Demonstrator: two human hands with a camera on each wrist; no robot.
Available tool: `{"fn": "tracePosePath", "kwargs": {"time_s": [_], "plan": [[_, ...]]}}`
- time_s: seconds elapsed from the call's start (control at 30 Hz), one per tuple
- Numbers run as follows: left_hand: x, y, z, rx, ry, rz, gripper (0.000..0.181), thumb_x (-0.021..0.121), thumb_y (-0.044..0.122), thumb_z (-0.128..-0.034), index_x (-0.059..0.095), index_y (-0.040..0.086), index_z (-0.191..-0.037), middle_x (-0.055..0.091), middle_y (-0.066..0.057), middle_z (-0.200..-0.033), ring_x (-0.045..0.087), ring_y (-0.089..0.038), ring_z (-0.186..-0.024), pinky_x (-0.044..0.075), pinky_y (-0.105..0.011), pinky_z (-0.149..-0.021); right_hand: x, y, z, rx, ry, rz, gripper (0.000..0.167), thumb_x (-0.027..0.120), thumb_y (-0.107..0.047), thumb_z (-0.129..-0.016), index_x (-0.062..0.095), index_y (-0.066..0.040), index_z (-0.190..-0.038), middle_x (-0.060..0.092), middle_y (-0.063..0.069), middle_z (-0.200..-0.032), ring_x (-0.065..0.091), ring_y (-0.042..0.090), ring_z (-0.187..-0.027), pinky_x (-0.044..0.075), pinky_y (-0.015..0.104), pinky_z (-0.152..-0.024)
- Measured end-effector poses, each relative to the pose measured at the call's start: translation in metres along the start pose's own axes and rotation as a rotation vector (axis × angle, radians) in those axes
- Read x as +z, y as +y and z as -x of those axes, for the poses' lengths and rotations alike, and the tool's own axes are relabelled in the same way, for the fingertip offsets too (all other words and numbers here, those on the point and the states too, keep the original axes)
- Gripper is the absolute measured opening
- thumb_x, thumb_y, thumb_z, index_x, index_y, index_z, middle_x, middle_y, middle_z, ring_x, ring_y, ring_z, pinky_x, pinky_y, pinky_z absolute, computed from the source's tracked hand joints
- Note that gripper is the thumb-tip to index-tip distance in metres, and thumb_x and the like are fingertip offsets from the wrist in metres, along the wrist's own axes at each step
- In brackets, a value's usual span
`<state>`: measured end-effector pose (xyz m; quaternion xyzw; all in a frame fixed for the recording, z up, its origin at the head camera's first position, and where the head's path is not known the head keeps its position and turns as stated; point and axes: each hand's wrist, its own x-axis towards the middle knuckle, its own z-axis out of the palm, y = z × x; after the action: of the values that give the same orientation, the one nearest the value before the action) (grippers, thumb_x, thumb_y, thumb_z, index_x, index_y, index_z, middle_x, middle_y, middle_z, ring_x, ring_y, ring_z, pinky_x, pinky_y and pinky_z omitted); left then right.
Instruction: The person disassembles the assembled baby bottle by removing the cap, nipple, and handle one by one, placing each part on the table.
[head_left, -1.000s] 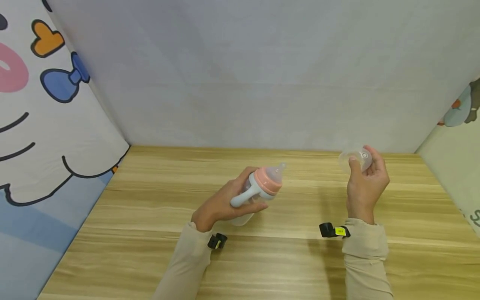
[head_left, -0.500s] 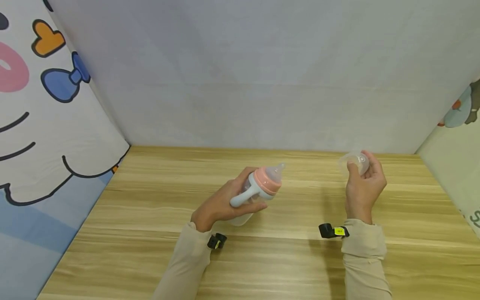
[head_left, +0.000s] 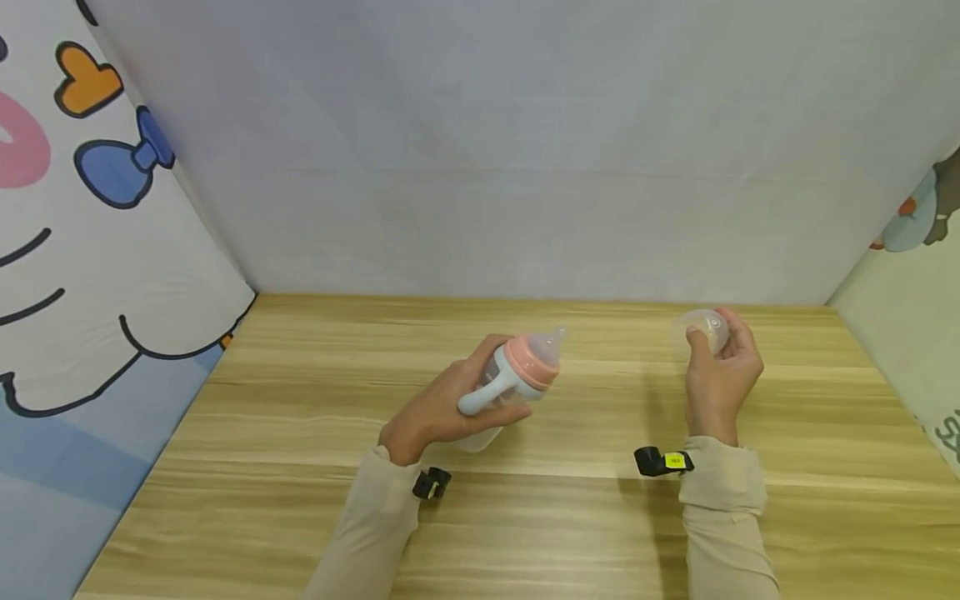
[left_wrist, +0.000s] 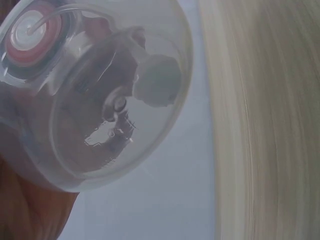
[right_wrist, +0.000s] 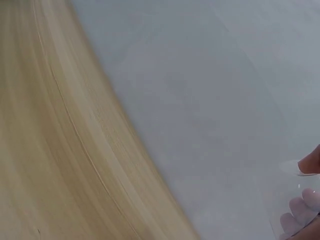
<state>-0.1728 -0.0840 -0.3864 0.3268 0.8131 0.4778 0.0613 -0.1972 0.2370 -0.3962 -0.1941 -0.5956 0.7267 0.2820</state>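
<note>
My left hand [head_left: 442, 402] grips a baby bottle [head_left: 517, 377] round its body, tilted so the clear teat points up and right. The bottle has a pink collar and a pale blue handle. In the left wrist view the clear bottom of the bottle [left_wrist: 115, 125] fills the upper left, with a straw and a weighted end inside. Over at the right, my right hand [head_left: 722, 379] holds a clear domed bottle cap [head_left: 705, 327] between thumb and fingers. Part of that cap [right_wrist: 295, 200] shows at the lower right of the right wrist view, with fingertips seen through it.
Both hands are above a wood-grain table [head_left: 570, 517]. A pale grey wall sheet [head_left: 525, 150] rises behind its back edge. Cartoon-printed panels [head_left: 172, 267] stand at the left and right sides.
My right hand has moved slightly down and to the left with the cap, turning it a little. The left hand and the bottle have stayed nearly still.
</note>
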Motion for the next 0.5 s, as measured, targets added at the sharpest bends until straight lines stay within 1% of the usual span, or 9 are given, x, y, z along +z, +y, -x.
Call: {"fn": "tracePosePath", "kwargs": {"time_s": [0.13, 0.33, 0.4, 0.5], "plan": [[-0.0009, 0.0004, 0.0002, 0.0, -0.007, 0.001, 0.068, 0.076, 0.028, -0.0902, 0.037, 0.026, -0.146, 0.066, 0.0, -0.119, 0.065, -0.015, -0.092, 0.054, -0.032, -0.083, 0.0004, 0.0006, -0.0002, 0.011, -0.005, 0.025, 0.043, 0.061, 0.003, -0.092, 0.06, -0.007, -0.134, 0.05, 0.014, -0.15, 0.046, 0.022, -0.142, 0.037, 0.039, -0.118], [-0.0005, -0.0014, 0.0009, -0.019, -0.011, 0.004, 0.069, 0.077, 0.03, -0.0902, 0.036, 0.027, -0.146, 0.065, 0.001, -0.118, 0.064, -0.013, -0.091, 0.054, -0.032, -0.082, -0.0001, 0.0022, 0.0006, 0.029, -0.002, 0.038, 0.044, 0.061, 0.003, -0.092, 0.06, -0.008, -0.135, 0.05, 0.015, -0.151, 0.046, 0.021, -0.141, 0.038, 0.041, -0.118], [-0.0006, -0.0018, 0.0007, -0.011, -0.01, 0.0, 0.068, 0.077, 0.029, -0.0902, 0.037, 0.026, -0.146, 0.066, 0.001, -0.117, 0.065, -0.013, -0.091, 0.054, -0.032, -0.082, -0.0002, 0.0029, 0.0006, 0.035, -0.001, 0.043, 0.044, 0.061, 0.003, -0.092, 0.06, -0.009, -0.135, 0.05, 0.015, -0.15, 0.047, 0.021, -0.14, 0.038, 0.041, -0.118], [-0.0014, -0.002, 0.0002, 0.018, -0.003, -0.01, 0.068, 0.077, 0.028, -0.0901, 0.037, 0.024, -0.145, 0.066, 0.0, -0.117, 0.065, -0.013, -0.091, 0.054, -0.031, -0.082, -0.0005, 0.0043, 0.0001, 0.042, -0.001, 0.046, 0.043, 0.062, 0.003, -0.092, 0.061, -0.01, -0.134, 0.051, 0.014, -0.149, 0.047, 0.02, -0.139, 0.038, 0.04, -0.117]]}}
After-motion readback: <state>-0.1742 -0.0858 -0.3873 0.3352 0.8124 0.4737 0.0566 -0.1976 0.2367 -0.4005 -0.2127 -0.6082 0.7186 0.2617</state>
